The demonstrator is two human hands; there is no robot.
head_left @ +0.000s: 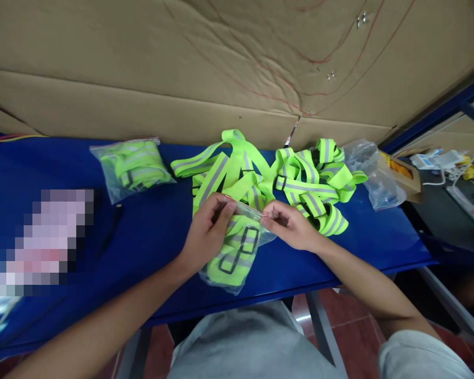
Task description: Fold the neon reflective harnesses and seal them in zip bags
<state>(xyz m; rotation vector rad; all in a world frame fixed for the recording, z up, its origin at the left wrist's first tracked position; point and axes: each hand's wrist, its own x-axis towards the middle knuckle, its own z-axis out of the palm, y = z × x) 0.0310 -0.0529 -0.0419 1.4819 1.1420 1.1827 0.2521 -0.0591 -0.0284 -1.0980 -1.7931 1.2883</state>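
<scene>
A clear plastic bag with a folded neon-green reflective strap inside lies at the near edge of the blue table. My left hand pinches the bag's top edge on the left. My right hand pinches the same edge on the right. Both hands are closed on the bag's mouth. Just behind them lies a loose pile of neon-green reflective straps with grey stripes and black buckles.
A second bagged strap lies at the back left. A few empty clear bags and a small cardboard box sit at the right end. A cardboard wall stands behind the table. A blurred-out patch covers the left.
</scene>
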